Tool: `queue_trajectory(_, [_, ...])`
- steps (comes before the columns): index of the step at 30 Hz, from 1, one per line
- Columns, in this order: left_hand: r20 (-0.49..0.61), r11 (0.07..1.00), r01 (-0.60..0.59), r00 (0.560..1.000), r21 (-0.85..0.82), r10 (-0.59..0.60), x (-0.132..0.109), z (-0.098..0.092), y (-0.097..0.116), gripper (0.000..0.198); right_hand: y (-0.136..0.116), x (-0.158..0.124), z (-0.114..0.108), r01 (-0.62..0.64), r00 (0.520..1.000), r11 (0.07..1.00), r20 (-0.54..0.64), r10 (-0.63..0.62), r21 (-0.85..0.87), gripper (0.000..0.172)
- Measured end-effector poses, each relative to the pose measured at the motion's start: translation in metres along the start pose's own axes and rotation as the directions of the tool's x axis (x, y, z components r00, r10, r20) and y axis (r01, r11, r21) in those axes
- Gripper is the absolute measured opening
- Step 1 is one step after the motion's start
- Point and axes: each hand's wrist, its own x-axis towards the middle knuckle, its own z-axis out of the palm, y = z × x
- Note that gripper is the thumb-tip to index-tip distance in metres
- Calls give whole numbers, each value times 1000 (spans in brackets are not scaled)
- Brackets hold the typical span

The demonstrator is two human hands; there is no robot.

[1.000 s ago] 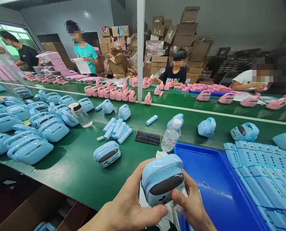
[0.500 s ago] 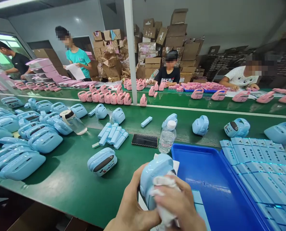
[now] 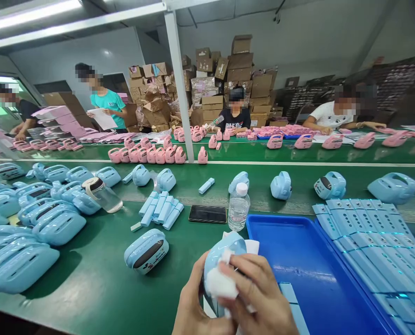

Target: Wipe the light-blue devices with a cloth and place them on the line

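My left hand [image 3: 197, 302] is wrapped round the side of a glossy light-blue speaker casing [image 3: 212, 253], holding it up near the table's front edge. In my right hand [image 3: 258, 293] is a bunched white cloth [image 3: 221, 281], pressed against the casing's face; the fingers and cloth hide much of that face. Left of my hands, a like casing with a dark window and a printed cartoon figure, the printed casing [image 3: 146, 251], stands on the green table [image 3: 99, 274]. Part of a white sheet [image 3: 252, 246] shows behind the held casing.
A blue tray [image 3: 298, 260] lies at right, beside rows of light-blue panels [image 3: 371, 246]. A water bottle [image 3: 238, 209], a phone [image 3: 207, 214] and small blue bars [image 3: 161, 208] stand ahead. Many blue casings [image 3: 59, 223] crowd the left. Several co-workers sit or stand beyond pink casings [image 3: 155, 155].
My right hand has shifted the cloth across the casing's face, up and to the left. The head view has tilted up. A co-worker at far right has reached an arm outward.
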Motion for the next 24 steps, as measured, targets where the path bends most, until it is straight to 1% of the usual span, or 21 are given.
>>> queue_trajectory(2, [-13, 991, 57, 998, -123, -59, 1, 6, 1, 71, 14, 3, -12, -175, 984, 972, -2, 177, 156, 23])
queue_trajectory(3, [-24, 973, 96, 994, -212, -104, 1, 9, 1, 72, 21, 3, -15, -270, 961, 935, -1, 278, 231, 23])
queue_trajectory(4, [-35, 942, 139, 987, -305, -157, 1, 10, 0, 75, 26, 0, -17, -368, 922, 881, -9, 388, 299, 21])
queue_trajectory(5, [-46, 904, 178, 976, -389, -212, 1, 10, -1, 80, 30, -4, -17, -467, 862, 810, -20, 506, 355, 17])
queue_trajectory(6, [-59, 868, 206, 964, -452, -259, 2, 10, -1, 86, 33, -9, -15, -564, 781, 719, -20, 624, 407, 14])
queue_trajectory(7, [-69, 836, 223, 953, -502, -296, 2, 8, -1, 91, 33, -15, -11, -639, 695, 621, -6, 719, 453, 15])
queue_trajectory(9, [-75, 782, 235, 938, -577, -338, 5, 4, 2, 99, 28, -25, 1, -721, 556, 443, 63, 829, 533, 25])
queue_trajectory(10, [-64, 760, 234, 938, -606, -340, 6, 2, 4, 101, 23, -28, 7, -735, 493, 340, 118, 862, 587, 30])
queue_trajectory(12, [-16, 734, 220, 954, -642, -299, 11, -2, 10, 104, 9, -30, 19, -712, 359, 103, 235, 903, 694, 40])
queue_trajectory(13, [10, 737, 212, 963, -642, -269, 14, -4, 12, 104, 1, -28, 23, -678, 303, -4, 284, 910, 735, 44])
queue_trajectory(14, [29, 749, 204, 971, -631, -239, 17, -6, 15, 103, -6, -24, 26, -633, 269, -86, 323, 907, 769, 49])
queue_trajectory(15, [37, 766, 192, 976, -614, -214, 20, -8, 17, 102, -12, -19, 27, -593, 267, -128, 344, 900, 795, 52])
queue_trajectory(16, [27, 782, 176, 980, -598, -199, 23, -9, 19, 103, -16, -13, 26, -572, 295, -120, 340, 893, 811, 52])
queue_trajectory(17, [4, 792, 158, 981, -590, -193, 26, -11, 20, 107, -20, -7, 25, -562, 334, -79, 312, 889, 824, 48])
queue_trajectory(18, [-18, 788, 146, 981, -598, -195, 29, -14, 22, 110, -22, -2, 24, -568, 395, 25, 245, 885, 823, 41])
queue_trajectory(19, [-20, 762, 153, 977, -629, -213, 30, -16, 24, 111, -24, 1, 23, -577, 489, 202, 138, 861, 791, 32])
queue_trajectory(20, [0, 720, 177, 971, -671, -239, 32, -18, 26, 106, -26, 3, 24, -563, 609, 424, 10, 793, 709, 22])
queue_trajectory(21, [38, 673, 216, 962, -707, -269, 33, -20, 28, 98, -26, 2, 26, -497, 737, 643, -109, 668, 583, 14])
queue_trajectory(22, [90, 623, 267, 949, -735, -301, 33, -22, 31, 89, -27, 0, 29, -379, 844, 813, -195, 500, 442, 12])
queue_trajectory(23, [144, 573, 316, 935, -756, -325, 33, -24, 33, 85, -27, -4, 33, -250, 909, 910, -244, 338, 330, 16])
queue_trajectory(24, [185, 529, 346, 924, -775, -335, 33, -25, 35, 84, -26, -8, 38, -166, 934, 947, -264, 241, 276, 19])
